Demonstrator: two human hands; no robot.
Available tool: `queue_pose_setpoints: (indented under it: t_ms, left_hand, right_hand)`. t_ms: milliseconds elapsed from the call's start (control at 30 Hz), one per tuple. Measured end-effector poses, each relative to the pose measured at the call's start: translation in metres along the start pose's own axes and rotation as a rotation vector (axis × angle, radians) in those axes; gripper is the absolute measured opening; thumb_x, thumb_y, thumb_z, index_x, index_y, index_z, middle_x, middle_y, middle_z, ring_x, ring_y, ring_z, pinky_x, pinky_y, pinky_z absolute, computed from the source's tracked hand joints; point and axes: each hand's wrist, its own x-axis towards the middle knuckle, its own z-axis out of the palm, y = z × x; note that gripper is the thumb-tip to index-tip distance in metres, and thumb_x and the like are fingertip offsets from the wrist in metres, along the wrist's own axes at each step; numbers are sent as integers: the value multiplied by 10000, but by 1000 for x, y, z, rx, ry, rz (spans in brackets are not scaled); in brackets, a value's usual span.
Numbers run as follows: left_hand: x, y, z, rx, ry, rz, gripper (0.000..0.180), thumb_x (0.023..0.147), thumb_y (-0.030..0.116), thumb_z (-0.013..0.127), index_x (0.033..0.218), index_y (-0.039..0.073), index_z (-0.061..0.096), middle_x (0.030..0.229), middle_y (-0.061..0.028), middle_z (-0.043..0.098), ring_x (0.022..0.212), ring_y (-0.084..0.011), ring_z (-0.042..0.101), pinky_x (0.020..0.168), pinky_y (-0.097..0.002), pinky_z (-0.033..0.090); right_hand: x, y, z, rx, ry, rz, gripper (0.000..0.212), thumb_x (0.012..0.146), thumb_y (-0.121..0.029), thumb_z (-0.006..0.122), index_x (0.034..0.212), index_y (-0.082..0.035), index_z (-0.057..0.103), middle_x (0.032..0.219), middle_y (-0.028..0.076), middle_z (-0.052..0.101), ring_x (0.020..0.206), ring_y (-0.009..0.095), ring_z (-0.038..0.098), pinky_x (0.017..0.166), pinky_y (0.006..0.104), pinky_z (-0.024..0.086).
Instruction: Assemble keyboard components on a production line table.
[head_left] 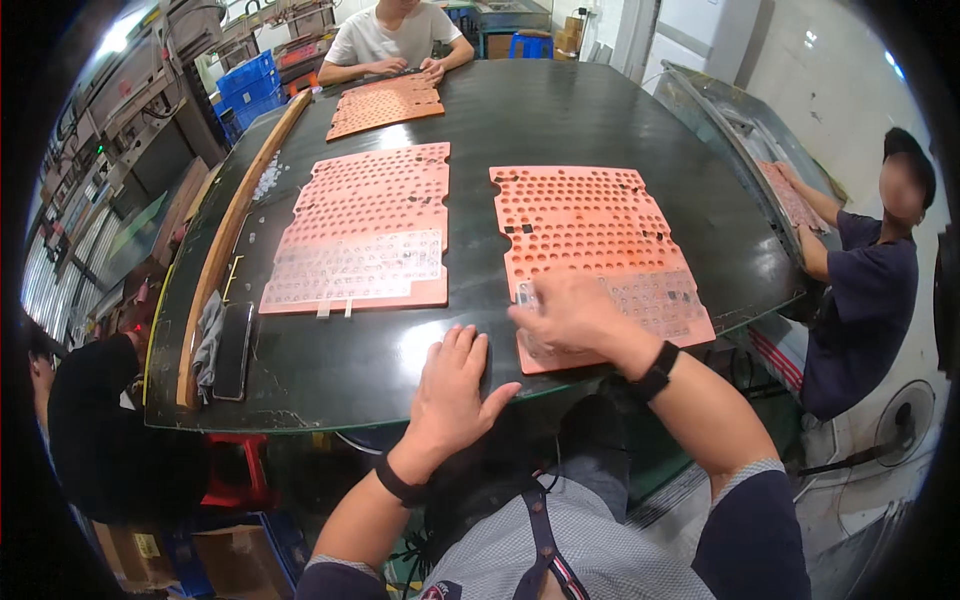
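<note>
Over the near left corner of a salmon-pink perforated board [585, 215], my right hand [572, 312] is curled closed, its thumb pointing left. Beneath and beside it, a clear sheet with rows of small round shapes [650, 303] covers the near part of that board. The hand hides its fingertips and whatever they hold. My left hand [452, 392] lies on the table's front edge, fingers stretched out, holding nothing. Farther left lies a second pink perforated board [375, 190], its near part under a whitish sheet with rows of rings [355, 268]. Two pale tabs stick out at its near edge.
A dark-topped table [440, 345] bears a wooden strip [240, 240], a phone-like black slab [234, 350] and a grey cloth [208, 340] at left. Across it, a person [395, 45] handles another perforated board [385, 105]. Another person [865, 260] works at right. A fan [905, 420] stands there.
</note>
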Motion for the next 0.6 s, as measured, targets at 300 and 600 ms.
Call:
queue_pose_setpoints:
  t_ms: [300, 600]
  left_hand:
    - [-4, 2, 6, -38, 53, 55, 627, 775, 355, 695, 1179, -84, 502, 1231, -289, 486, 1185, -444, 432, 980, -493, 354]
    - [-6, 0, -2, -74, 46, 97, 606, 759, 363, 720, 1140, -70, 535, 1244, -276, 491, 1217, -443, 424, 1006, -507, 340]
  right_hand:
    - [19, -16, 13, -178, -102, 8, 221, 689, -196, 567, 737, -9, 674, 732, 222, 640, 724, 379, 638, 691, 442, 512]
    - [19, 29, -108, -96, -156, 152, 216, 775, -177, 597, 725, 31, 627, 590, 134, 575, 547, 169, 535, 530, 345, 431]
